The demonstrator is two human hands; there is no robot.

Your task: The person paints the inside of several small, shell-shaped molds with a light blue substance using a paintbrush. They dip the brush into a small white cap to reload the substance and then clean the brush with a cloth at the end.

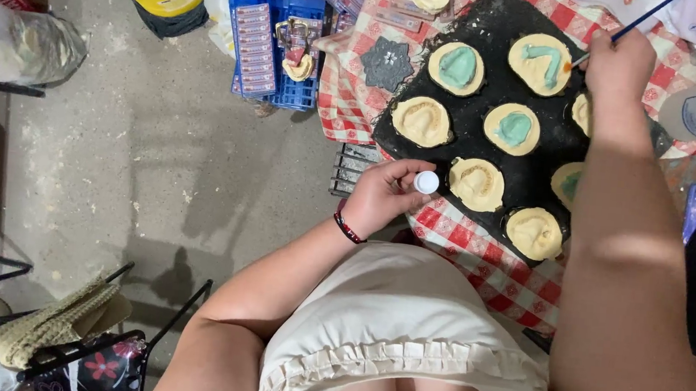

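Home craft workshop, makeshift. Evidence: bare, stained concrete floor (142,152); desk under a red-checked cloth (477,257); black tray (525,182) of cream plaster moulds (476,184), several filled with teal paint; thin paintbrush (622,31); blue plastic racks (277,43) of small stock on the floor; stuffed bags (9,40) and sacks along the edges; black wire stand (83,348) holding knitted cloth.

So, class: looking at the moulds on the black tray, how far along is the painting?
Done: two moulds carry full teal patches, and one at the right edge shows some teal. In hand: the right hand touches a thin brush to the top mould, partly teal; the left hand holds a small white cap. Left: three plain moulds on the black tray.
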